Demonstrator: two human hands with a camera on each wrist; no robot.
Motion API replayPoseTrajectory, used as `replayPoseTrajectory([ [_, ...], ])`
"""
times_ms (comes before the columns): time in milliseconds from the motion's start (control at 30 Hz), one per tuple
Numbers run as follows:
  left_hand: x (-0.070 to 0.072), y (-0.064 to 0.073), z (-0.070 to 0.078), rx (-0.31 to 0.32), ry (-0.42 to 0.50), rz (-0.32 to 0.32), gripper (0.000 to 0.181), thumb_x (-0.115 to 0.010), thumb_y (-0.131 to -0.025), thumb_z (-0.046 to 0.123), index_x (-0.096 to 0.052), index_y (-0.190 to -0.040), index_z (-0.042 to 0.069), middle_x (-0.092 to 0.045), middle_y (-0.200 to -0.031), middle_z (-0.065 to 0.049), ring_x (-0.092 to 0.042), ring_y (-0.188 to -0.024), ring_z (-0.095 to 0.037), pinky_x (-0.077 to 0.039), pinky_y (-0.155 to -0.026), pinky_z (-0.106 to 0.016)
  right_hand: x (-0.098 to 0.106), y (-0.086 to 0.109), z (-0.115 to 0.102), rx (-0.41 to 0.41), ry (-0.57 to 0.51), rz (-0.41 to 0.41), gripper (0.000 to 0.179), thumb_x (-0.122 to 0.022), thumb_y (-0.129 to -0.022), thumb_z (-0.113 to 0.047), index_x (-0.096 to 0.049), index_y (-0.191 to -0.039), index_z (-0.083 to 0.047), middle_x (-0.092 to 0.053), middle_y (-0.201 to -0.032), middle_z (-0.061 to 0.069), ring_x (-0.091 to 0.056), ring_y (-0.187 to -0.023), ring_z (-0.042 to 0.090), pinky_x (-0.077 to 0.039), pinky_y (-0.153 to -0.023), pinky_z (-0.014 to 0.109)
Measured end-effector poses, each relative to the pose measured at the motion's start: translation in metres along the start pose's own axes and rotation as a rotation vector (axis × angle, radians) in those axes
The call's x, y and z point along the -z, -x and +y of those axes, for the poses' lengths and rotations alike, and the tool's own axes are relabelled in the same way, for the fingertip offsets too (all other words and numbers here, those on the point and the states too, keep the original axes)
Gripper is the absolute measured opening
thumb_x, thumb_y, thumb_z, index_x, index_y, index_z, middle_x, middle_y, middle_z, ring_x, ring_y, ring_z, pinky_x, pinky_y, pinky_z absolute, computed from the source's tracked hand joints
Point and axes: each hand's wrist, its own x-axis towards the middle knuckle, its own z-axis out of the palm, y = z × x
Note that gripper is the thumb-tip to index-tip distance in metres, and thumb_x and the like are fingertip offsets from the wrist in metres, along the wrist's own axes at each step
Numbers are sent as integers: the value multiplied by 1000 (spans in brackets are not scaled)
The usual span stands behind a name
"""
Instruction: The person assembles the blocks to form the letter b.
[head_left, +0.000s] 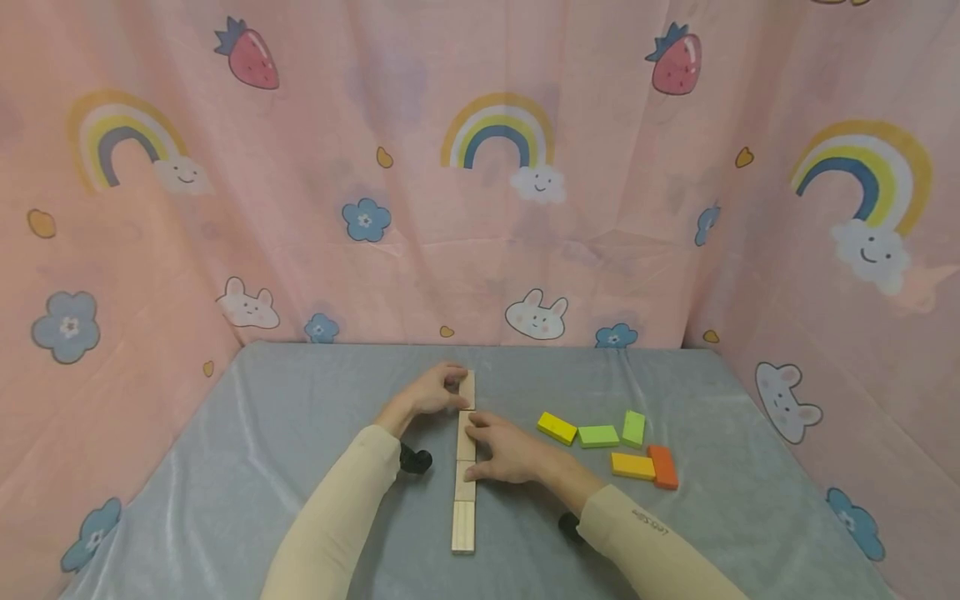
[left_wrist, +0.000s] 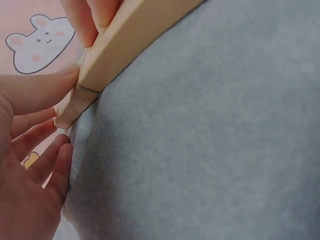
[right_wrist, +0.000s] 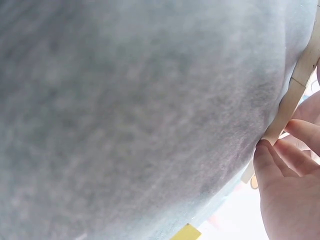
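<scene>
Plain wooden blocks lie end to end in a line running away from me, the nearest block grooved along its top. At the far end, my left hand holds the last wooden block, thumb near its close end and fingers toward its far end. My right hand comes in from the right and grips the middle wooden block, its fingers and thumb spread along the row. The left wrist view shows a seam between two blocks beside the left thumb.
To the right lie a yellow block, two green blocks, a yellow-orange block and an orange block. Grey cloth covers the table. A pink patterned curtain hangs behind and at both sides.
</scene>
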Motion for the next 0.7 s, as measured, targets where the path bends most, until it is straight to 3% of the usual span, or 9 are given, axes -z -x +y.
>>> replayPoseTrajectory([
  [267,-2,-1,-4,-27,-49,-11,63,-79,-89,16,-54,-145,0,-46,-153,-15,-47,-137,-37,-42,-112,-52,-1,0,0,9,-6,-2,78,-77,-91,-44,-49,-149,-1,-36,-161,13,-37,-147,31,-38,-116,47],
  [700,-3,-1,-4,-1,-37,-10,65,-78,-91,17,-51,-148,1,-43,-157,-13,-43,-142,-35,-38,-115,-51,0,0,1,-5,-35,3,78,-77,-90,-42,-48,-150,-1,-35,-161,14,-34,-148,33,-36,-117,48],
])
